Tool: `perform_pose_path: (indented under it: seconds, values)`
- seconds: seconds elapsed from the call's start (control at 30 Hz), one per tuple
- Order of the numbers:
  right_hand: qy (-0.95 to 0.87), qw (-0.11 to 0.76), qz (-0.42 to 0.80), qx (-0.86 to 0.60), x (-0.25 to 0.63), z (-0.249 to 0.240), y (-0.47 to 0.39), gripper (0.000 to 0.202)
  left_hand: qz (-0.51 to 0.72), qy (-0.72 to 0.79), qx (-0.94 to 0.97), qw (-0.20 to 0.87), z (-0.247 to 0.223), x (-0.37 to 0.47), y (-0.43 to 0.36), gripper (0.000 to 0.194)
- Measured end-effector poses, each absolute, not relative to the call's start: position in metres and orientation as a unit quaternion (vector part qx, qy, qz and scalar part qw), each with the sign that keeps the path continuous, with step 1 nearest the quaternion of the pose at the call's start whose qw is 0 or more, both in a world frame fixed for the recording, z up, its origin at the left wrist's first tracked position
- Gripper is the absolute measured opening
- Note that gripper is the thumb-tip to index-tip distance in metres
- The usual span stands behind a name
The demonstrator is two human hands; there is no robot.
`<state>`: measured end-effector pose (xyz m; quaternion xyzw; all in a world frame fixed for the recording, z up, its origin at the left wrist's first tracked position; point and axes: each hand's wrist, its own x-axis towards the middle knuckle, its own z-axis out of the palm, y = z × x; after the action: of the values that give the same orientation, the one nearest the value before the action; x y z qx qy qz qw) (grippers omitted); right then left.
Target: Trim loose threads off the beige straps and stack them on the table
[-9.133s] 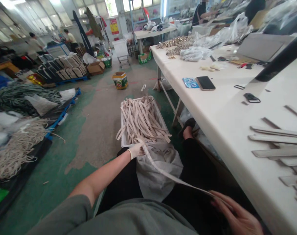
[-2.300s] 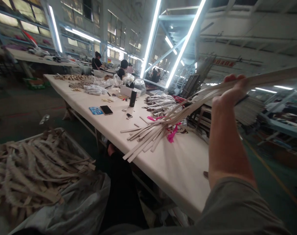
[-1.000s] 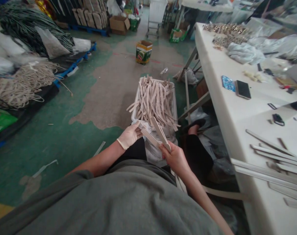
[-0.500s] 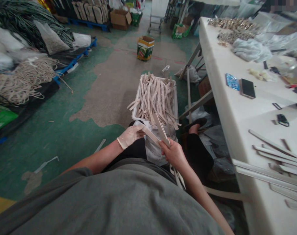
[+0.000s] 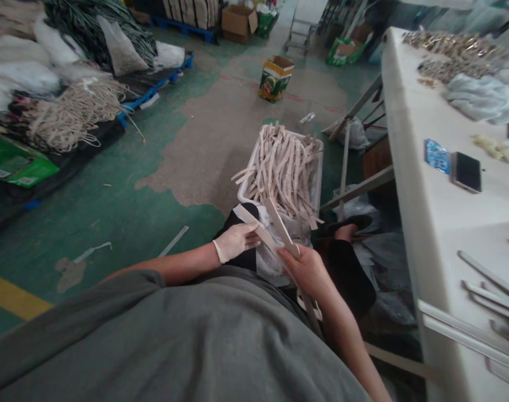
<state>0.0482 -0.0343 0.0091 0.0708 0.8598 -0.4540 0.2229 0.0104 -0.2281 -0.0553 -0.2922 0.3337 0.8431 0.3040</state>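
Note:
My left hand point(image 5: 236, 242), in a thin pale glove, has its fingers closed about a flat beige strap point(image 5: 266, 235). The free end of that strap sticks out above the glove. My bare right hand point(image 5: 308, 270) is wrapped round the strap's other part. From the same fist a second, stiffer-looking strap piece point(image 5: 280, 222) points up and away from me. More strap length hangs below the right hand beside my lap. Just beyond both hands, a white plastic crate point(image 5: 320, 181) holds a heap of similar beige straps point(image 5: 281, 167).
To the right, a white table point(image 5: 413, 167) carries a phone point(image 5: 467, 172), a blue packet point(image 5: 437, 156), metal pieces and long strips point(image 5: 467, 329). A cardboard box point(image 5: 276, 78) stands on the floor ahead. Cord bundles point(image 5: 76, 114) lie at left.
The left hand has shifted down along the strap, so its end now shows past the fingers. The right hand keeps its hold. The view has turned somewhat left.

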Motion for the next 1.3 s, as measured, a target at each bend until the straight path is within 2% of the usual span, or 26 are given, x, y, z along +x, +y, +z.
perform_pose_path:
  seconds: [0.1, 0.27, 0.5, 0.6, 0.77, 0.87, 1.0, 1.13, 1.3]
  values:
    - [0.867, 0.213, -0.446, 0.071, 0.042, 0.001, -0.046, 0.029, 0.858, 0.321, -0.264, 0.304, -0.056, 0.020, -0.216, 0.016]
    - [0.843, 0.297, -0.447, 0.024, 0.050, 0.013, -0.039, 0.038, 0.854, 0.339, -0.301, 0.254, -0.060, 0.015, -0.222, 0.015]
    - [0.880, 0.223, -0.420, 0.013, 0.036, 0.013, -0.051, 0.040, 0.861, 0.301, -0.291, 0.289, -0.057, 0.017, -0.212, 0.022]
    - [0.867, 0.239, -0.436, 0.027, 0.035, 0.011, -0.048, 0.039, 0.876, 0.321, -0.291, 0.211, -0.055, 0.011, -0.222, 0.021]
    - [0.868, 0.237, -0.435, 0.032, 0.042, 0.013, -0.042, 0.039, 0.868, 0.466, -0.159, 0.064, -0.042, 0.012, -0.246, 0.037]
    - [0.867, 0.239, -0.438, 0.014, 0.042, 0.011, -0.053, 0.045, 0.856, 0.500, -0.128, 0.039, -0.037, 0.016, -0.247, 0.036]
    - [0.862, 0.235, -0.448, 0.021, 0.042, 0.006, -0.060, 0.046, 0.880, 0.388, -0.236, 0.142, -0.049, 0.019, -0.243, 0.033]
    - [0.874, 0.257, -0.412, 0.032, 0.047, 0.009, -0.047, 0.043, 0.856, 0.268, -0.356, 0.261, -0.059, 0.027, -0.240, 0.013]
    - [0.913, 0.244, -0.327, -0.019, 0.049, 0.015, -0.043, 0.040, 0.831, 0.248, -0.374, 0.329, -0.054, 0.043, -0.225, 0.014]
